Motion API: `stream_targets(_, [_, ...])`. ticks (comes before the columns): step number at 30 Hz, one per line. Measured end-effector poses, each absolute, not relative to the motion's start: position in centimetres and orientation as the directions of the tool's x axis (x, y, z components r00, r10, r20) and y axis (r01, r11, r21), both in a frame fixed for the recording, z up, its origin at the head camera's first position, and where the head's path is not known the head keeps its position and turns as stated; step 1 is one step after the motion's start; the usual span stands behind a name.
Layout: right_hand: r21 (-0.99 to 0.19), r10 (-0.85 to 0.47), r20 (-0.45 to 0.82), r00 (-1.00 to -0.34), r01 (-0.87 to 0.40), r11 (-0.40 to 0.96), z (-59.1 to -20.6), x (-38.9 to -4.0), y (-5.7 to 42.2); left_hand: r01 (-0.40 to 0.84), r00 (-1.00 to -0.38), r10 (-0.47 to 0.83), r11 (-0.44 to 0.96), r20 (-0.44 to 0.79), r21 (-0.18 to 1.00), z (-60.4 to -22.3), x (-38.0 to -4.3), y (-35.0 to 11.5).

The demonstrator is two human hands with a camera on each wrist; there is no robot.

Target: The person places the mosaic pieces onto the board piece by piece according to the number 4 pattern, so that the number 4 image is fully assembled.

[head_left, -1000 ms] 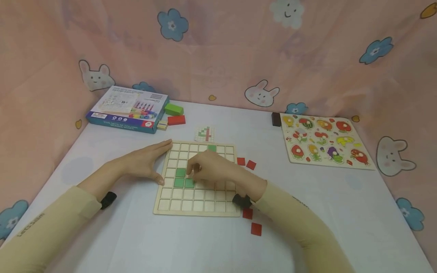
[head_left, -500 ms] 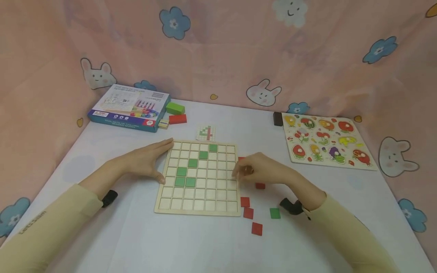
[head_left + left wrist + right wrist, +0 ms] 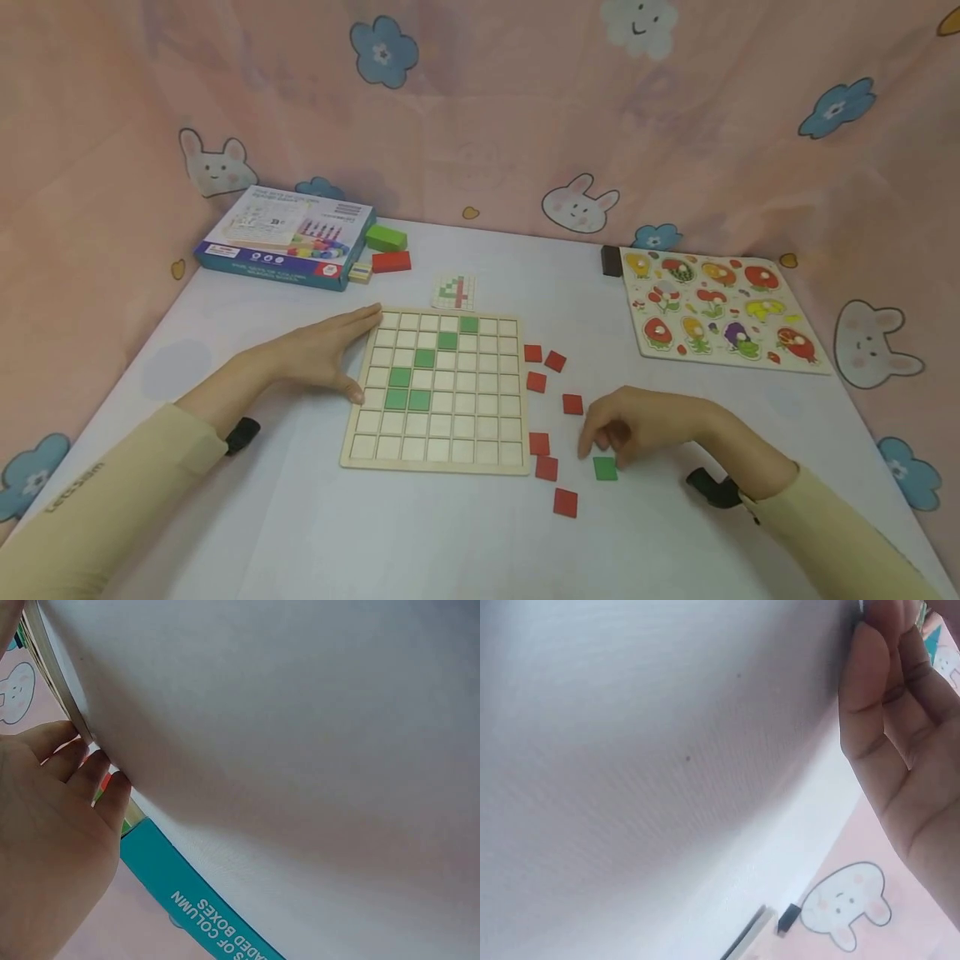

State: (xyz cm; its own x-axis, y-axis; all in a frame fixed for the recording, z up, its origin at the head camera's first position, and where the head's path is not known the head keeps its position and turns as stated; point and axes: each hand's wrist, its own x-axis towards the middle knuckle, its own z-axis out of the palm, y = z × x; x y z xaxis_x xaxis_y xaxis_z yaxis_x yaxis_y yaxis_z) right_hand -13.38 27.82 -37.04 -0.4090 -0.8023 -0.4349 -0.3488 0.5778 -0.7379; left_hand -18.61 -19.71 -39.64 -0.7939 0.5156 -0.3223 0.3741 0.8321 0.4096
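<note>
A wooden grid board lies in the middle of the table in the head view. Several green tiles sit in its cells, most in a diagonal. My left hand spreads its thumb and fingers along the board's left edge; the left wrist view shows its fingertips at that edge. To the right of the board, my right hand is low over the table, fingers bent, thumb and index finger on either side of a loose green tile. Several red tiles lie between board and hand.
A small pattern card lies behind the board. At the back left are a box, a green block and a red block. A fruit puzzle board and a dark block are at the back right.
My right hand has left the green tiles on the board and moved right, past the red tiles, to the loose green tile. My left hand has stayed at the board's edge.
</note>
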Motion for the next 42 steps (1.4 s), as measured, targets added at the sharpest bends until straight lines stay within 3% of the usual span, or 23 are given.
stream_targets(7, [-0.685, -0.808, -0.417, -0.415, -0.44, 0.58, -38.0, -13.4, 27.7, 0.384, -0.789, 0.524, 0.828, -0.32, 0.408, -39.8, -18.6, -19.8])
stream_targets(16, [-0.595, -0.753, -0.418, -0.509, -0.473, 0.65, -38.0, -13.7, 26.6, 0.385, -0.791, 0.522, 0.83, -0.319, 0.405, -39.7, -18.5, -19.8])
stream_targets(25, [-0.649, -0.771, -0.4, -0.496, -0.44, 0.62, -36.9, -14.9, 25.0, 0.375, -0.793, 0.513, 0.836, -0.328, 0.4, -39.4, -18.4, -19.7])
stream_targets(37, [-0.708, -0.723, -0.223, -0.654, -0.401, 0.581, -36.4, -18.1, 19.2, 0.372, -0.793, 0.513, 0.835, -0.329, 0.406, -39.3, -18.4, -19.7])
stream_targets(42, [-0.712, -0.725, -0.17, -0.667, -0.425, 0.558, -36.4, -18.8, 16.7, 0.371, -0.794, 0.511, 0.837, -0.33, 0.403, -39.4, -18.4, -19.8])
